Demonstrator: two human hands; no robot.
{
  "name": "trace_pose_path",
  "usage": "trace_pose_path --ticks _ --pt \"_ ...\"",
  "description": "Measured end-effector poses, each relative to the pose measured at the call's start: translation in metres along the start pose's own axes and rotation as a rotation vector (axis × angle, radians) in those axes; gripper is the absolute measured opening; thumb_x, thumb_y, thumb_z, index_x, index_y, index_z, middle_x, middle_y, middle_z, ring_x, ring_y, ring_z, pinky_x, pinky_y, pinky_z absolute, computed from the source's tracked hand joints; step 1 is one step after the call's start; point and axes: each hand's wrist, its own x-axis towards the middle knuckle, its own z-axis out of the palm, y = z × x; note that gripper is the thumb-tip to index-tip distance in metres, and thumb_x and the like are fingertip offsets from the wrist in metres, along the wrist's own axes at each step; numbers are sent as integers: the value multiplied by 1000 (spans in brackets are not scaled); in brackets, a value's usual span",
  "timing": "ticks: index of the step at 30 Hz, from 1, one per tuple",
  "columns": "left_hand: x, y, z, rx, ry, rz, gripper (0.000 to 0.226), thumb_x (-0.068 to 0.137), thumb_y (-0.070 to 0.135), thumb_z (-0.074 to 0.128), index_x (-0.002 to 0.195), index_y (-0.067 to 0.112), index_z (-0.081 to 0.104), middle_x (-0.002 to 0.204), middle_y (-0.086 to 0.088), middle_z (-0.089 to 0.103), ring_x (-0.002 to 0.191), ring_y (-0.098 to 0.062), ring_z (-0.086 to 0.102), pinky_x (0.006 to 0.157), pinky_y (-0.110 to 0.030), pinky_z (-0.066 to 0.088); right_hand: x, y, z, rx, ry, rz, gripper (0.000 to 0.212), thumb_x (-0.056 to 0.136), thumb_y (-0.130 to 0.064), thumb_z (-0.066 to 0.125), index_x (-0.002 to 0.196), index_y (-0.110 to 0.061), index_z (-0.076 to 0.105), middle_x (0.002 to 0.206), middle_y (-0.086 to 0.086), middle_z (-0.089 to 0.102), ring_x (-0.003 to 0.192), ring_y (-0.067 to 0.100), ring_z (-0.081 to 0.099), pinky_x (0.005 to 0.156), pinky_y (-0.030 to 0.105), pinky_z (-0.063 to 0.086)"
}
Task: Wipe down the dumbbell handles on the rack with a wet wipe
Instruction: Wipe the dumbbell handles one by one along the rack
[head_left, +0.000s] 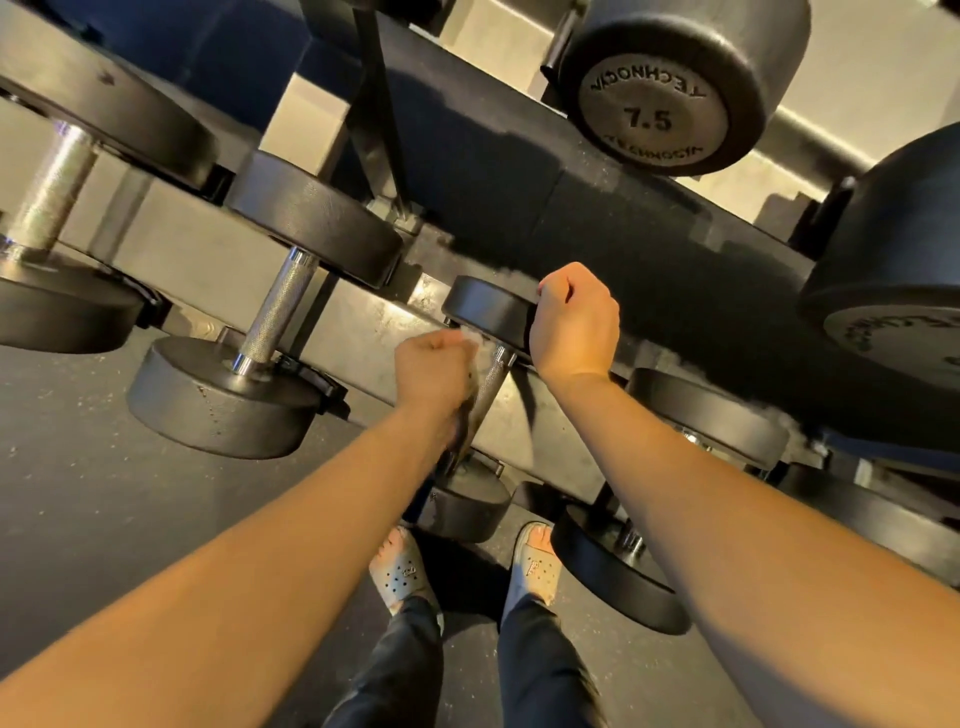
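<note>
A small black dumbbell (485, 306) lies on the lower rail of the rack (363, 332), its knurled steel handle (491, 379) running toward me. My left hand (434, 371) is closed around that handle with a white wet wipe (470, 338) showing at the fingers. My right hand (574, 322) grips the rim of the dumbbell's far head. The near head (467, 506) sits below my left wrist.
Bigger dumbbells (270, 322) with bare steel handles rest to the left on the same rail. A 7.5 dumbbell (675, 88) and another large one (898, 270) sit on the upper tier. More heads (618, 577) lie right. My feet in grey clogs (400, 571) stand on dark rubber floor.
</note>
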Motion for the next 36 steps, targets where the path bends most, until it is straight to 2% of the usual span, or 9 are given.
trace_pose_path --ticks 7,11,15,18,23,27,31,33,36 --pt "-21 -35 22 364 34 418 23 100 20 55 78 22 61 75 5 63 71 -7 59 68 -23 48 0 0 0 -33 4 -21 30 100 -18 44 77 -13 62 68 -1 55 67 17 58 63 34 48" --pt "3 -13 17 106 -180 72 32 98 5 47 71 11 64 73 -15 65 69 -27 67 62 -37 56 0 2 0 -40 -6 -60 32 101 -18 45 74 -16 61 63 -5 52 59 8 51 58 25 42" --pt "24 11 9 38 -546 -308 35 106 23 39 99 2 66 84 -17 74 71 -25 72 72 -37 60 2 6 2 -61 0 -78 35 100 -18 44 68 -15 58 59 -5 46 56 10 48 56 29 39" --pt "26 11 10 8 -510 -338 32 105 23 41 102 3 66 82 -15 74 69 -24 72 66 -33 62 2 7 2 -68 5 -75 35 102 -19 45 69 -17 57 61 -4 50 59 11 51 58 29 42" --pt "-6 -23 17 253 -84 311 32 102 16 52 71 12 61 67 -3 58 62 -14 52 59 -28 40 0 4 0 -85 -9 -75 35 103 -19 43 70 -21 56 62 -7 49 57 5 47 56 22 35" --pt "-44 -51 24 637 110 748 27 101 22 58 127 14 61 118 5 64 102 3 54 91 -13 45 -1 4 -1 -45 -5 -81 37 102 -20 43 67 -23 53 62 -4 51 56 8 47 56 25 36" --pt "-58 -64 38 724 75 744 41 103 24 52 142 16 46 144 -2 49 132 -10 50 108 -31 49 -2 3 -3 -36 -16 -82 38 103 -19 43 66 -24 52 63 -3 52 56 8 47 54 23 36" --pt "-54 -57 32 531 98 736 23 104 24 52 126 31 55 125 14 60 119 5 57 100 -14 46 -1 3 -2 -57 -33 -73 38 103 -19 44 66 -24 53 64 -3 53 57 8 49 54 24 38" --pt "-40 -37 23 498 102 693 21 98 15 52 84 28 62 83 11 65 78 -6 62 69 -14 41 2 4 -2 -58 -50 -51 37 103 -21 44 67 -23 54 65 -2 53 59 10 49 58 28 42"
